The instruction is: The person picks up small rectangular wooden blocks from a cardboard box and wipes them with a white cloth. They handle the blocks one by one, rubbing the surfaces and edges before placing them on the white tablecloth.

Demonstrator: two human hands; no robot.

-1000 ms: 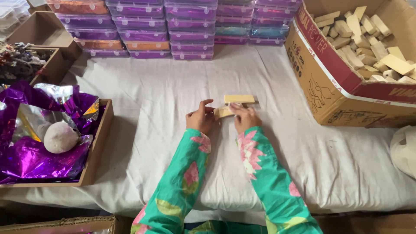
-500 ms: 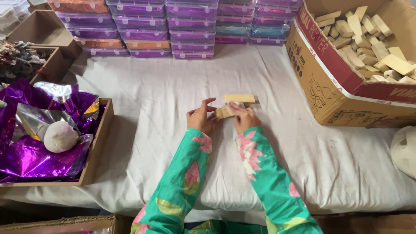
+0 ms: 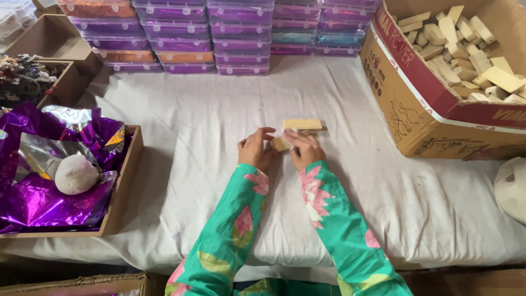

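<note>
My left hand [image 3: 256,149] and my right hand [image 3: 303,148] meet at the middle of a white cloth-covered table [image 3: 208,126]. Together they pinch a small pale wooden block [image 3: 280,143] that lies on the cloth between the fingertips. Just beyond it, touching the fingers of my right hand, lies a longer pale wooden block [image 3: 302,124], flat on the cloth. Both arms wear green sleeves with pink flowers.
A big cardboard box [image 3: 433,104] full of several wooden blocks stands at the right. Stacked purple and orange plastic cases [image 3: 219,33] line the back. A wooden tray [image 3: 123,181] at the left holds purple foil and a white ball [image 3: 76,174]. A white bag [image 3: 512,189] sits at the right edge.
</note>
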